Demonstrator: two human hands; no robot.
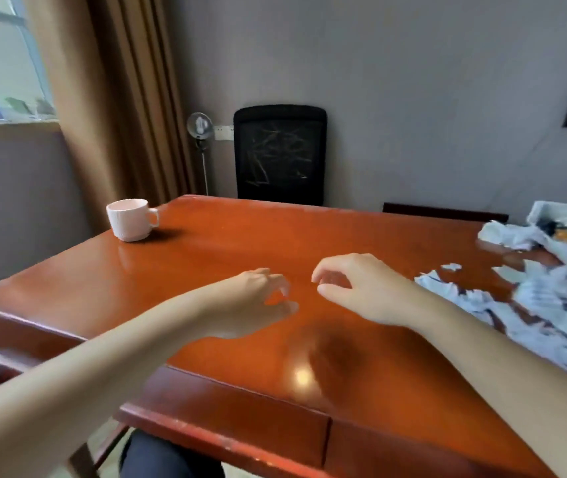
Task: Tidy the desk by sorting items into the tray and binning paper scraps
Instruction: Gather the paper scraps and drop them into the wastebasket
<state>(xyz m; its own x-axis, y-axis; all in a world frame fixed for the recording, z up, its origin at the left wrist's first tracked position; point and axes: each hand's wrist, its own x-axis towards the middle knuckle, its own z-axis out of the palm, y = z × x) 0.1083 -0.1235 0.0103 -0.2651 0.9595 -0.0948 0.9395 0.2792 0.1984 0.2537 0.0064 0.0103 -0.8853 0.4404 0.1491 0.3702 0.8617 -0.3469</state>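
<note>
My left hand [261, 298] and my right hand [361, 288] hover side by side over the middle of the red-brown wooden desk [240, 243]. Both have loosely curled, parted fingers and hold nothing. Torn and crumpled printed paper scraps [530, 305] lie in a heap along the desk's right side, right of my right hand. A pale tray [550, 210] sits at the far right edge, partly behind the scraps, with dark and orange items inside that are too blurred to name. A white ribbed cup [132, 219] stands at the desk's far left corner.
A black mesh office chair [280, 153] stands behind the desk against the grey wall. A small fan on a stand [200, 127] is beside the brown curtain [109, 98]. The window sill at left holds clutter. No bin is visible.
</note>
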